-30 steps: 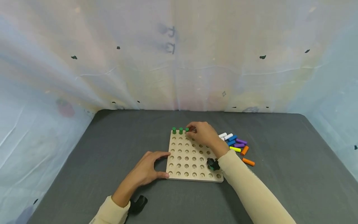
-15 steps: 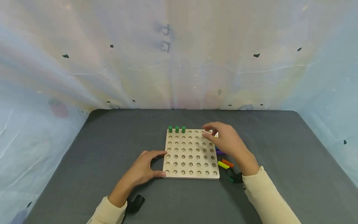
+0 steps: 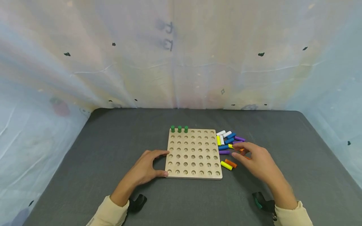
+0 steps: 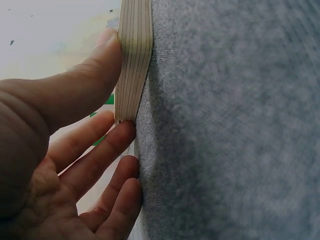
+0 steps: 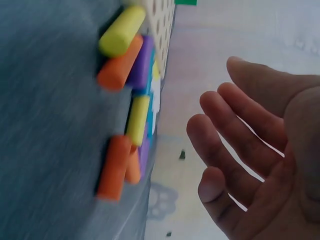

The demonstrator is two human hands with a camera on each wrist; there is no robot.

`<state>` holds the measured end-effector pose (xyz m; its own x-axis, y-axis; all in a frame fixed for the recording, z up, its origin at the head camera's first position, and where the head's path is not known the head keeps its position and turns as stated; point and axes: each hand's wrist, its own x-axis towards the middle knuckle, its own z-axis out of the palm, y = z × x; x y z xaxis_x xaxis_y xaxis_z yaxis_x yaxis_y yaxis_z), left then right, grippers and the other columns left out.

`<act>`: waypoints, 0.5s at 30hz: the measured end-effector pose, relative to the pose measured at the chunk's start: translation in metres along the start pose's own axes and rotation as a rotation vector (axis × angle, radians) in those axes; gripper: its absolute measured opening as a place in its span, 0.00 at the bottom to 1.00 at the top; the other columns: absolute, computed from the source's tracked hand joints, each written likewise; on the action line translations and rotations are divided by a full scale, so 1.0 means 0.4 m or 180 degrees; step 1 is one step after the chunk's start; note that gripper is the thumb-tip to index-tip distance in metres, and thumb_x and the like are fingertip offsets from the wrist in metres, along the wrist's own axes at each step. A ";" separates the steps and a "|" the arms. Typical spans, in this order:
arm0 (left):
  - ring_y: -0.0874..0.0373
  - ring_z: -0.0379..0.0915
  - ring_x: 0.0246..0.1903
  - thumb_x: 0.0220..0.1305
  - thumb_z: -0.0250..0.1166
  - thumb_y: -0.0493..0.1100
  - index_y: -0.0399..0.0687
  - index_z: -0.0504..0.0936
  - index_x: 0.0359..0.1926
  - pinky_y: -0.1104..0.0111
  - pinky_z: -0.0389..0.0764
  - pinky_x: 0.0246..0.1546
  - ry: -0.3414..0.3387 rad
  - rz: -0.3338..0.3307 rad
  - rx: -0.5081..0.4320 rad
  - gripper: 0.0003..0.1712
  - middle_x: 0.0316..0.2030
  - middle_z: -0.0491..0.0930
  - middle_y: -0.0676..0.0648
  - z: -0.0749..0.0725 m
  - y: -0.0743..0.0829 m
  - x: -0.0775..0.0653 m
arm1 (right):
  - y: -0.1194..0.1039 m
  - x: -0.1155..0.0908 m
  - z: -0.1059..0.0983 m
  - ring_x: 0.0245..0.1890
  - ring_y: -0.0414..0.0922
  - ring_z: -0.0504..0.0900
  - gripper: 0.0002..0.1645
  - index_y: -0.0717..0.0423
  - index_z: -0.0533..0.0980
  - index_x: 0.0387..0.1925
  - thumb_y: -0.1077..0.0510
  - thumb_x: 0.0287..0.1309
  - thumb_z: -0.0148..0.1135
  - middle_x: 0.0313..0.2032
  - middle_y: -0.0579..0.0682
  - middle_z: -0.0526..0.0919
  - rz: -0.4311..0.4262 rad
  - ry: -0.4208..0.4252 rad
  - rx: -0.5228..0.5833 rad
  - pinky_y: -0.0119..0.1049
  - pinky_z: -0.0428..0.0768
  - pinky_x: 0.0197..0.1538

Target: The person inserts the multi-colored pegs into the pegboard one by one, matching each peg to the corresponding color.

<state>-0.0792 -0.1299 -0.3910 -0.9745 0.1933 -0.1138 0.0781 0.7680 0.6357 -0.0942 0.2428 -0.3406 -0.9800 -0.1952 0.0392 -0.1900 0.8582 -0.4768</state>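
Note:
A square wooden pegboard (image 3: pixel 193 153) with rows of round holes lies on the grey table. Three green pegs (image 3: pixel 179 129) stand upright in its back row at the left end. My left hand (image 3: pixel 145 168) touches the board's left side, fingers and thumb spread apart along it; the left wrist view shows the fingertips at the layered wooden edge (image 4: pixel 132 55). My right hand (image 3: pixel 258 160) hovers over the table right of the board, beside the loose pegs, with nothing between its parted thumb and fingers. An orange peg (image 3: pixel 241 151) shows partly behind those fingers.
Loose white, blue, purple, yellow and orange pegs lie heaped against the board's right side, one of them a purple peg (image 3: pixel 224 152). A yellow peg (image 3: pixel 226 165) and an orange peg (image 3: pixel 231 163) lie nearer. Pale printed curtains (image 3: pixel 181 62) surround the table.
My right hand has let go of the third green peg in the back row and moved right and nearer, to beside the loose pegs. The left hand has stayed at the board's edge.

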 end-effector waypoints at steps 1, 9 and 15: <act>0.50 0.67 0.63 0.43 0.82 0.49 0.65 0.77 0.64 0.48 0.71 0.61 0.0003 -0.0002 0.0001 0.43 0.64 0.76 0.52 -0.001 0.000 -0.001 | 0.009 -0.008 0.000 0.39 0.45 0.80 0.19 0.48 0.82 0.53 0.48 0.62 0.68 0.42 0.48 0.86 0.0017 0.0020 -0.0003 0.38 0.75 0.36; 0.50 0.67 0.62 0.43 0.82 0.49 0.64 0.77 0.64 0.48 0.71 0.61 -0.0001 -0.0016 -0.0012 0.43 0.64 0.76 0.52 -0.002 0.005 -0.006 | 0.078 -0.043 0.012 0.32 0.37 0.76 0.19 0.47 0.82 0.52 0.44 0.65 0.65 0.38 0.43 0.86 0.0202 -0.0197 0.0211 0.31 0.72 0.32; 0.51 0.68 0.61 0.43 0.82 0.50 0.66 0.77 0.64 0.49 0.72 0.60 -0.0014 -0.0049 0.0023 0.43 0.63 0.77 0.52 -0.002 0.004 -0.004 | 0.095 -0.028 -0.002 0.33 0.34 0.77 0.16 0.47 0.82 0.52 0.47 0.65 0.65 0.38 0.42 0.86 0.0070 -0.0195 0.0154 0.31 0.74 0.32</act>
<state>-0.0779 -0.1296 -0.3891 -0.9747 0.1839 -0.1269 0.0645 0.7752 0.6284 -0.0904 0.2781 -0.3586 -0.9781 -0.2065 -0.0248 -0.1639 0.8390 -0.5188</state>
